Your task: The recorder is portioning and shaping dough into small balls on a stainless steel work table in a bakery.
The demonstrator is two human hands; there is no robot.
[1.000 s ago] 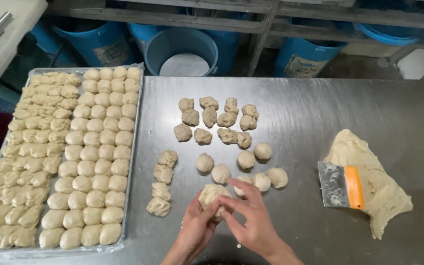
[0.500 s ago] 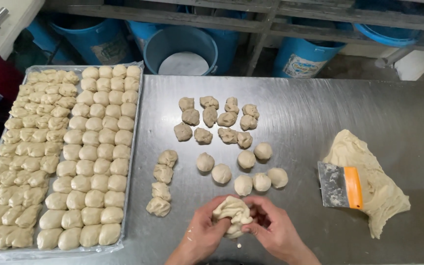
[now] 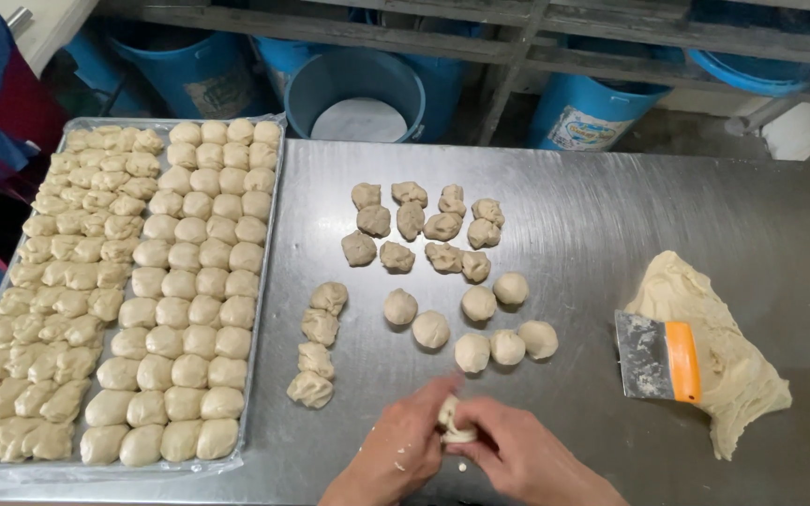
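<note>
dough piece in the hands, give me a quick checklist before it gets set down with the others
1. Dough piece enclosed by left hand and right hand: ok.
2. Piece sealed and smooth: cannot tell, the hands cover most of it.
3. Bare table beside the smooth balls: ok.
4. Rough pieces lie apart from the smooth ones: ok.
5. Free slot on the tray: not ok, its rows look full.
6. Scraper within reach on the dough mass: ok.
</note>
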